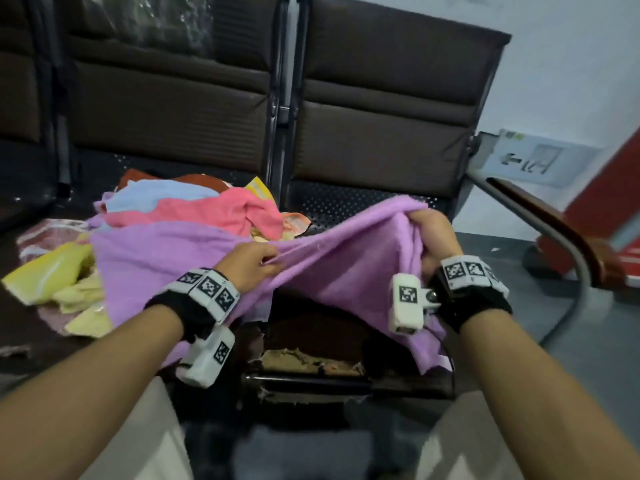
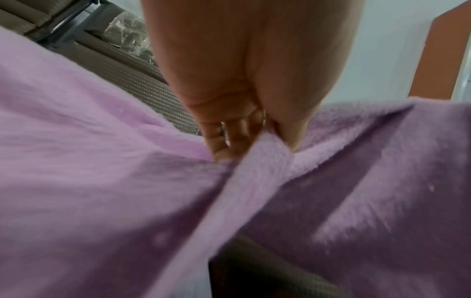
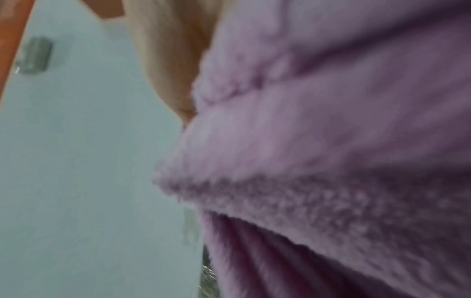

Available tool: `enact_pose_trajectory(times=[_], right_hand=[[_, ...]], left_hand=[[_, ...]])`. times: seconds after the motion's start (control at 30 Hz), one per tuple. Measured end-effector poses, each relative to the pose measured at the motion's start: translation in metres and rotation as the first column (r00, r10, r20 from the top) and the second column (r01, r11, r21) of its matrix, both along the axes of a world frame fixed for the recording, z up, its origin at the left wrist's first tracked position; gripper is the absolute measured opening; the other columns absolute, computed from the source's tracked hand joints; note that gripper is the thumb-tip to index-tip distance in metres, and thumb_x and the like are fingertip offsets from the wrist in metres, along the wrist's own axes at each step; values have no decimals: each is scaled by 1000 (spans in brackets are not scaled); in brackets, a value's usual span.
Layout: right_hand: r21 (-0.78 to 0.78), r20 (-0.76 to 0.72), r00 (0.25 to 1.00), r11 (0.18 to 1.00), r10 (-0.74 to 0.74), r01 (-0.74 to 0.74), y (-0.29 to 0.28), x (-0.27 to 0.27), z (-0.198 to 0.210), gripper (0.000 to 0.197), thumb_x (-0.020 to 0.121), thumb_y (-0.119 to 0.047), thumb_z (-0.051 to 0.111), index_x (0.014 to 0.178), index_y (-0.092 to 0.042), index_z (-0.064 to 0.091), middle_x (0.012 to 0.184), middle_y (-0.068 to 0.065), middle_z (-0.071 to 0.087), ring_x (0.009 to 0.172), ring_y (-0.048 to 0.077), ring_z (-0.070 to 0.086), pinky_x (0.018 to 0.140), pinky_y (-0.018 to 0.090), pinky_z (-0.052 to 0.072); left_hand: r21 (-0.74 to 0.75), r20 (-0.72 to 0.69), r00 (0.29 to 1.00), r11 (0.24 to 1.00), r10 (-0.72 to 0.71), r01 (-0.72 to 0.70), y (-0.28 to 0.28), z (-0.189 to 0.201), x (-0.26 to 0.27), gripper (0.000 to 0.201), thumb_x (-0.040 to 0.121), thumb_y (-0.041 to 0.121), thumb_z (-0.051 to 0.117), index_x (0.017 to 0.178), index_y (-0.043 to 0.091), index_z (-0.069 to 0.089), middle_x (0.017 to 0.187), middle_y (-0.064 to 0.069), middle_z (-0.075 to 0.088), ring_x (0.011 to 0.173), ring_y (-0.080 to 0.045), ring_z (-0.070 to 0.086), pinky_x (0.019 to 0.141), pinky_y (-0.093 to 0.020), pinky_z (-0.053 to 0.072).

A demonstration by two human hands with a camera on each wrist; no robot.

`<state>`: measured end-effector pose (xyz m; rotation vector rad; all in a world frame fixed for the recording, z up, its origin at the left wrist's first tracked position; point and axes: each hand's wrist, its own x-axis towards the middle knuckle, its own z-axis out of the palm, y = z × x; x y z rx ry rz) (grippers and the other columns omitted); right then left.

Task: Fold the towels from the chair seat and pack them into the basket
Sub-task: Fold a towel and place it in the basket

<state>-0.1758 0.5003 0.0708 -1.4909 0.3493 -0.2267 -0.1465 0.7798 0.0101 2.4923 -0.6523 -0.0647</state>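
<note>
A lilac towel point(image 1: 346, 258) stretches between both hands above the front edge of the right chair seat. My left hand point(image 1: 254, 263) pinches its edge near the middle; the left wrist view shows thumb and fingers point(image 2: 229, 141) closed on a fold of the lilac towel point(image 2: 262, 181). My right hand point(image 1: 427, 233) grips a bunched part of the towel higher up, on the right. In the right wrist view the lilac towel point(image 3: 331, 141) covers most of the hand point(image 3: 168, 70). A heap of towels point(image 1: 194, 209), pink, light blue, yellow and brown, lies on the left chair seat. No basket is in view.
Dark brown padded chairs point(image 1: 381, 98) stand in a row ahead. The right seat's front edge point(image 1: 311, 362) is torn, with foam showing. A curved metal and wood armrest point(image 1: 554, 230) is at the right. A red object point(image 1: 602, 209) stands on the grey floor at far right.
</note>
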Motion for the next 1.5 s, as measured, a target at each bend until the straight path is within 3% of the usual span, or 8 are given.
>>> enact_pose_trajectory(times=[0.2, 0.4, 0.53, 0.7, 0.83, 0.93, 1.13, 1.5], right_hand=[[414, 120, 990, 910, -78, 21, -4, -10, 1, 22, 89, -1, 45, 91, -7, 66, 101, 17, 64, 104, 32, 61, 103, 44, 45], [214, 126, 988, 970, 90, -116, -14, -12, -18, 60, 74, 23, 36, 123, -2, 60, 122, 23, 60, 112, 38, 56, 100, 47, 45], [59, 101, 976, 978, 193, -199, -19, 2, -33, 54, 75, 23, 46, 122, -2, 59, 105, 14, 62, 92, 24, 59, 69, 28, 50], [-127, -56, 964, 956, 259, -265, -12, 25, -69, 41, 76, 17, 60, 116, 5, 56, 106, 16, 63, 99, 26, 61, 79, 30, 52], [-651, -298, 940, 685, 165, -327, -21, 36, -90, 66, 75, -6, 75, 134, -5, 45, 130, 12, 52, 119, 24, 53, 104, 33, 42], [-875, -249, 944, 368, 217, -315, -12, 34, -86, 39, 75, -13, 73, 112, -12, 60, 111, 8, 56, 102, 20, 54, 92, 24, 43], [-557, -751, 467, -69, 467, -827, -5, 18, -99, 18, 72, -31, 81, 82, -20, 70, 73, -11, 66, 62, -2, 55, 62, 17, 43], [-482, -797, 349, -171, 494, -859, -4, 17, -133, 53, 65, -20, 86, 103, -18, 51, 97, 0, 48, 82, 14, 45, 72, 29, 41]], left_hand=[[26, -70, 998, 1000, 4, -2, -10, -6, -17, 13, 95, 5, 42, 93, 3, 56, 103, -20, 61, 97, -25, 56, 86, -31, 34], [-497, -146, 988, 859, 53, -120, -70, 37, -16, 21, 96, 11, 46, 102, -4, 60, 95, -13, 61, 89, -16, 51, 86, -34, 44], [-546, -186, 980, 822, 67, -160, -93, 53, -8, 16, 96, 14, 47, 93, 6, 59, 81, -8, 56, 75, -17, 50, 65, -29, 43], [-534, -252, 960, 809, 123, -244, -92, 21, 18, 18, 97, 9, 46, 104, -2, 59, 88, -12, 57, 83, -21, 53, 74, -35, 46], [-465, -375, 917, 829, 135, -312, -88, -22, 30, 18, 94, 2, 46, 105, -2, 59, 81, -11, 54, 68, -17, 50, 57, -19, 49], [-239, -403, 907, 943, 122, -233, -81, -46, 39, 42, 90, 3, 55, 130, 1, 45, 96, -14, 59, 85, -24, 55, 81, -35, 51], [-21, -136, 987, 996, 84, -87, -81, -66, 40, 28, 81, 14, 68, 105, 7, 57, 82, -1, 52, 75, -18, 50, 62, -26, 33], [350, -371, 811, 741, -453, 573, -91, -66, 18, 40, 73, 41, 76, 109, 29, 65, 73, 7, 54, 67, -8, 49, 64, -22, 38]])
